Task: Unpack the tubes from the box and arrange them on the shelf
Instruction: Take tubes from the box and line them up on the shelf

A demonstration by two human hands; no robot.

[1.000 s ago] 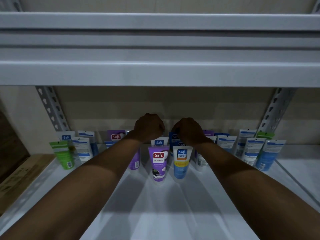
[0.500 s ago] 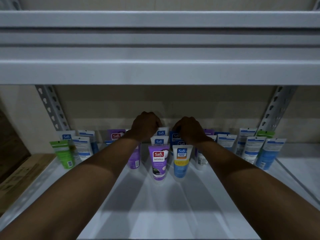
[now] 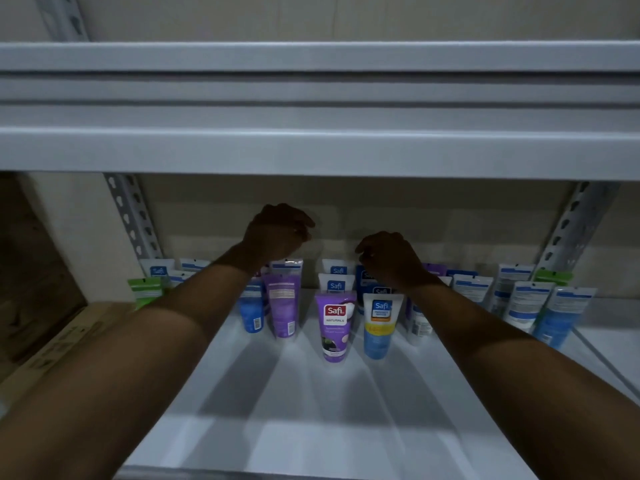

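The left hand point(image 3: 277, 233) has lifted clear of the tubes point(image 3: 335, 323), fingers point(image 3: 304, 226) loosely curled, empty; right hand point(image 3: 388, 259) grip unclear. Placement apparently finished.

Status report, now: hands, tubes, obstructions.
Hands: left hand above the tubes, right hand low over them, grips unclear. Tubes upright on the shelf. Overhead, the upper shelf crowds the reach.
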